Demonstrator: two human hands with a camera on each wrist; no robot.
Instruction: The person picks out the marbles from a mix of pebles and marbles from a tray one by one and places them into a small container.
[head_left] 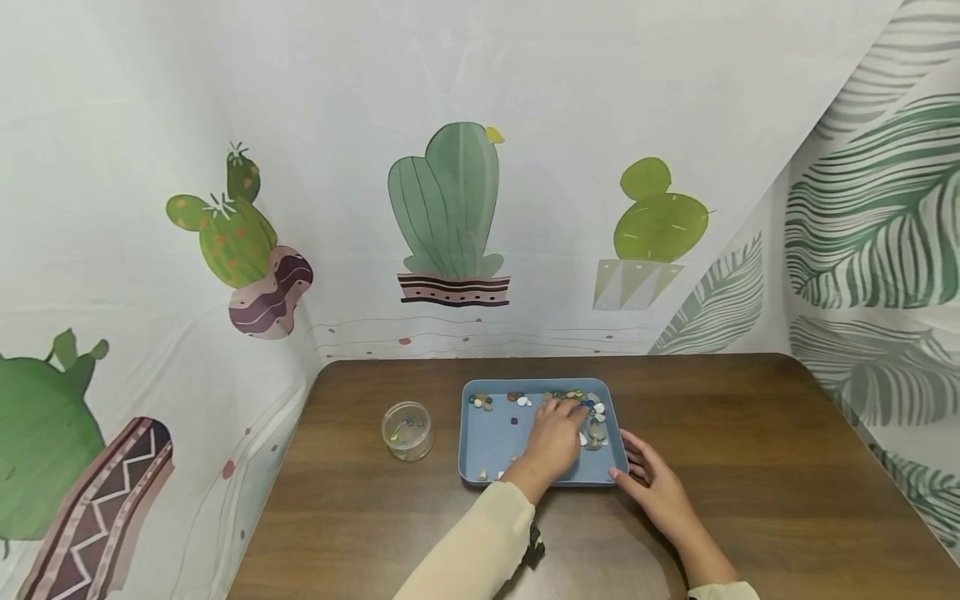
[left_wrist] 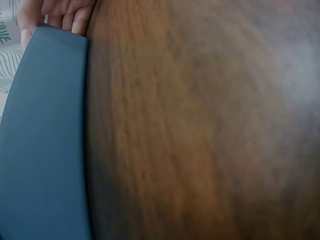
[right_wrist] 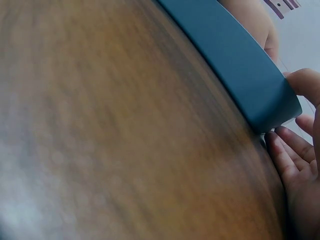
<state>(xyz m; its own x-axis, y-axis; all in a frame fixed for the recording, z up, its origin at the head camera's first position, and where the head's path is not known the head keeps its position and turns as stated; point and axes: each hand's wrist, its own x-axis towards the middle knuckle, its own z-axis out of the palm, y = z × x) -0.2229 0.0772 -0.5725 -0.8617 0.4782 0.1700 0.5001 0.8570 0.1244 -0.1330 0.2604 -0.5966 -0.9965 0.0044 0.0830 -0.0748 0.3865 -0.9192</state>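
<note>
A blue-grey rectangular tray [head_left: 480, 442] holds several small stones, most of them along its back and right side. My left hand [head_left: 555, 437] reaches over the tray's front edge, palm down, fingertips among the stones near the back right. Its thumb and the undersides of its fingers are hidden, so I cannot tell whether it pinches a stone. At the front right corner my right hand [head_left: 656, 483] grips the tray, thumb at the rim and fingers against the outer side. The right wrist view shows this right hand [right_wrist: 300, 155] around the tray corner [right_wrist: 275, 107].
Left of the tray stands a clear round container [head_left: 407, 431] with a few small stones inside. A small dark object [head_left: 534, 547] shows beside the left sleeve. The brown wooden table [head_left: 337, 517] meets a cloth backdrop [head_left: 555, 325] printed with cacti.
</note>
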